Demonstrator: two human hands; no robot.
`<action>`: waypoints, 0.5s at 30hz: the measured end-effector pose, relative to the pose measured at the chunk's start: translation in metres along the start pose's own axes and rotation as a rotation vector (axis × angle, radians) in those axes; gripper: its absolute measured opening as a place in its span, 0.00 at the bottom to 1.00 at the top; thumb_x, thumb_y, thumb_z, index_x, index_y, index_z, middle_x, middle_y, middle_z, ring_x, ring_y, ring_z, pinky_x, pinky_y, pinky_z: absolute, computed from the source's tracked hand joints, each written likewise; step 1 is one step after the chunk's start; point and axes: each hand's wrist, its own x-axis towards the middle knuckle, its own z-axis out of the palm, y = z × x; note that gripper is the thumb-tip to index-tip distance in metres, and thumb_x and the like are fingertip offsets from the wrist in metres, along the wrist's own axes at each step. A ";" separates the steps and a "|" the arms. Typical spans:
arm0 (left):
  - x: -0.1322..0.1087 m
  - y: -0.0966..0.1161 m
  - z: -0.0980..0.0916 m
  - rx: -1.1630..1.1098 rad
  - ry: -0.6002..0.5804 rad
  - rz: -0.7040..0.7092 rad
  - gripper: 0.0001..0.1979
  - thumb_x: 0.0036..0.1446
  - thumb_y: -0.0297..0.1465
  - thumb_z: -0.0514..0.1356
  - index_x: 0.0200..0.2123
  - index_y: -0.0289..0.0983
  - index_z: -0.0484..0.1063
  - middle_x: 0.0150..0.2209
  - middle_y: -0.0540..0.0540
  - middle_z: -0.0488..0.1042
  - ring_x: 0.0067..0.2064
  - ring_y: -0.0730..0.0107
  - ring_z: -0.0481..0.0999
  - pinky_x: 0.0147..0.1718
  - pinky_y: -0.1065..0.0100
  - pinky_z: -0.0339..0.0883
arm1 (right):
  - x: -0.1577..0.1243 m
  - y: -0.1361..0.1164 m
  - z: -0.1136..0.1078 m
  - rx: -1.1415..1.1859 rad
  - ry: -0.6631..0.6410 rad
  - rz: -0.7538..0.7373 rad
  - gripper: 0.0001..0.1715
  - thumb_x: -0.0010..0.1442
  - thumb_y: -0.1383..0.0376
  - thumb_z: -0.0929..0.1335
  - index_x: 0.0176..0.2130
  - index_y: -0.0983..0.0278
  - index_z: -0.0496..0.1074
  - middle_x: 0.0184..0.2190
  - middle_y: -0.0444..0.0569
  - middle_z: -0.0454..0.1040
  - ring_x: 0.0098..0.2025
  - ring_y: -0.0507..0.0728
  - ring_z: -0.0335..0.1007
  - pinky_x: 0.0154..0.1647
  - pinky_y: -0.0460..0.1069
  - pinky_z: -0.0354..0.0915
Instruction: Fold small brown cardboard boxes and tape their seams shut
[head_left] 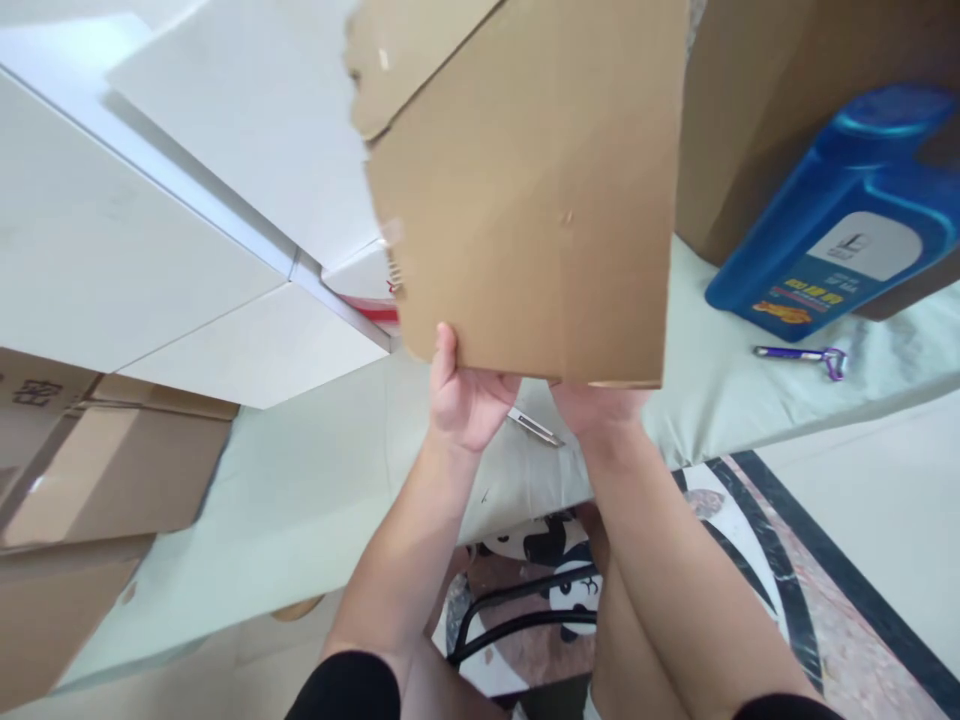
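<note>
A brown cardboard piece with a ragged left edge is held up before me, above a pale green table cover. My left hand grips its lower left edge, the thumb lying on the near face and the fingers behind. Under the lower right edge, my right hand supports the cardboard, its fingers hidden behind the sheet. Between my wrists a utility knife lies on the table, partly covered by my left hand.
A large blue bottle stands on the right, in front of a brown cardboard box. Near it lies a purple pen-like tool. White cabinets and cardboard boxes occupy the left. A black metal frame shows below the table edge.
</note>
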 end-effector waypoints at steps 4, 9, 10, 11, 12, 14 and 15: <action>0.026 -0.022 0.053 -0.109 -0.157 -0.121 0.24 0.71 0.49 0.49 0.50 0.39 0.75 0.51 0.42 0.80 0.61 0.52 0.76 0.44 0.60 0.81 | 0.007 -0.006 -0.003 0.057 0.066 -0.013 0.17 0.55 0.49 0.63 0.37 0.57 0.70 0.32 0.46 0.74 0.33 0.55 0.72 0.32 0.50 0.69; 0.056 -0.048 0.089 -0.200 -0.148 -0.190 0.23 0.74 0.46 0.47 0.49 0.38 0.76 0.53 0.45 0.79 0.62 0.59 0.76 0.42 0.70 0.79 | 0.014 -0.015 -0.006 0.095 0.188 -0.081 0.13 0.56 0.53 0.62 0.33 0.59 0.68 0.27 0.44 0.70 0.28 0.52 0.68 0.26 0.47 0.65; 0.064 -0.052 0.092 -0.219 -0.134 -0.189 0.22 0.74 0.45 0.47 0.50 0.38 0.75 0.54 0.45 0.79 0.61 0.61 0.76 0.41 0.73 0.79 | 0.016 -0.017 -0.007 0.096 0.224 -0.055 0.11 0.55 0.55 0.63 0.32 0.59 0.67 0.24 0.42 0.66 0.23 0.51 0.63 0.22 0.45 0.59; 0.072 -0.055 0.094 -0.240 -0.121 -0.185 0.22 0.74 0.44 0.47 0.52 0.38 0.75 0.54 0.45 0.79 0.60 0.63 0.77 0.40 0.75 0.78 | 0.017 -0.020 -0.007 0.095 0.261 -0.018 0.09 0.55 0.57 0.63 0.31 0.60 0.65 0.22 0.40 0.62 0.20 0.49 0.58 0.18 0.44 0.53; 0.081 -0.058 0.096 -0.264 -0.109 -0.179 0.21 0.75 0.43 0.47 0.54 0.38 0.74 0.53 0.46 0.80 0.58 0.66 0.78 0.38 0.78 0.76 | 0.019 -0.023 -0.007 0.092 0.300 0.023 0.08 0.55 0.58 0.63 0.30 0.60 0.64 0.20 0.38 0.59 0.18 0.48 0.53 0.17 0.43 0.48; 0.099 -0.064 0.097 -0.310 -0.087 -0.174 0.22 0.76 0.42 0.46 0.57 0.39 0.73 0.51 0.46 0.80 0.53 0.70 0.81 0.34 0.81 0.74 | 0.020 -0.027 -0.005 0.099 0.373 0.101 0.05 0.56 0.61 0.61 0.30 0.60 0.62 0.19 0.36 0.56 0.16 0.47 0.50 0.16 0.43 0.44; 0.108 -0.068 0.097 -0.328 -0.076 -0.172 0.22 0.76 0.41 0.44 0.58 0.39 0.73 0.50 0.45 0.81 0.51 0.71 0.82 0.32 0.81 0.74 | 0.021 -0.029 -0.004 0.107 0.397 0.134 0.05 0.57 0.62 0.61 0.31 0.60 0.62 0.19 0.35 0.57 0.16 0.46 0.50 0.16 0.42 0.44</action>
